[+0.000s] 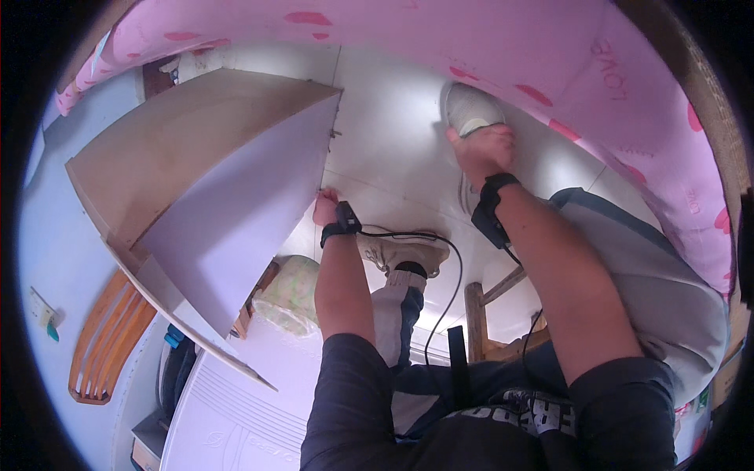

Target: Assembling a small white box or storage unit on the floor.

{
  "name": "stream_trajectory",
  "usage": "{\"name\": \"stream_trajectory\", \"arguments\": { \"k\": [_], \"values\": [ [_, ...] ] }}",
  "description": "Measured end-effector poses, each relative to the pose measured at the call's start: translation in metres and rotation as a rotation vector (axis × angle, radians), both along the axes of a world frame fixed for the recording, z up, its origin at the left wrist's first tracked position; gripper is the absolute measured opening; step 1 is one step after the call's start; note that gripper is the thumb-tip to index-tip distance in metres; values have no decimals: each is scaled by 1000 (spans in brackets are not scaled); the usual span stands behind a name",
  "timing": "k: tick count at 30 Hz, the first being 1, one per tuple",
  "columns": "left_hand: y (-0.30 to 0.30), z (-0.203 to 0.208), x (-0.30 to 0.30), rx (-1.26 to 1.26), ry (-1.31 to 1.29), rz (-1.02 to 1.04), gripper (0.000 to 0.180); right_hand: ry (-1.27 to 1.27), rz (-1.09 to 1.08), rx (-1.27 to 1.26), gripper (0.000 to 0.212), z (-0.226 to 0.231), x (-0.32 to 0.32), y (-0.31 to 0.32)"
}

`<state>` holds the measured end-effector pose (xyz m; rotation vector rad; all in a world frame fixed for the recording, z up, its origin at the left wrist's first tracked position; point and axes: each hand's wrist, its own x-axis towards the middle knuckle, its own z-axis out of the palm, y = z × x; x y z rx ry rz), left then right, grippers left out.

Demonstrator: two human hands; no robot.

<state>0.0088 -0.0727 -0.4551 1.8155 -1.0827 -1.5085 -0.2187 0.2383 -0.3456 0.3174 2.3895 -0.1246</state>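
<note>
My left hand [326, 206] is at the right edge of a large panel piece [243, 196], brown board on one side and pale lilac on the other. Its fingers are curled against that edge and partly hidden. Farther right, my right hand [488, 149] is closed in front of a light grey-white shoe [473, 104]. The hand covers the shoe's middle, and what its fingers hold, if anything, does not show. Dark straps with small devices circle both wrists, and a black cable runs from the left one.
A pink cloth with hearts [542, 47] hangs along the top and right. My beige shoe [404, 255] stands on the pale tiled floor [377, 141]. Near me are a wooden stool [476, 314], a wrapped greenish bundle [290, 294], a white lid-like surface [243, 408] and a slatted wooden piece [110, 337].
</note>
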Motion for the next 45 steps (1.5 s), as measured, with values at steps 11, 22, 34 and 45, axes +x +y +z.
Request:
{"name": "stream_trajectory", "arguments": {
  "k": [11,22,34,45],
  "values": [
    [46,16,-85,120,80,-167,6,15,-68,-41,89,1,4,12],
    [49,12,-161,102,-127,-147,14,63,42,1,87,-3,8,-1],
    [29,9,-62,39,-48,-62,7,-11,-154,-128,87,26,1,0],
    [85,24,-208,117,158,-196,15,11,-40,-65,88,14,-3,8]
  ]
}}
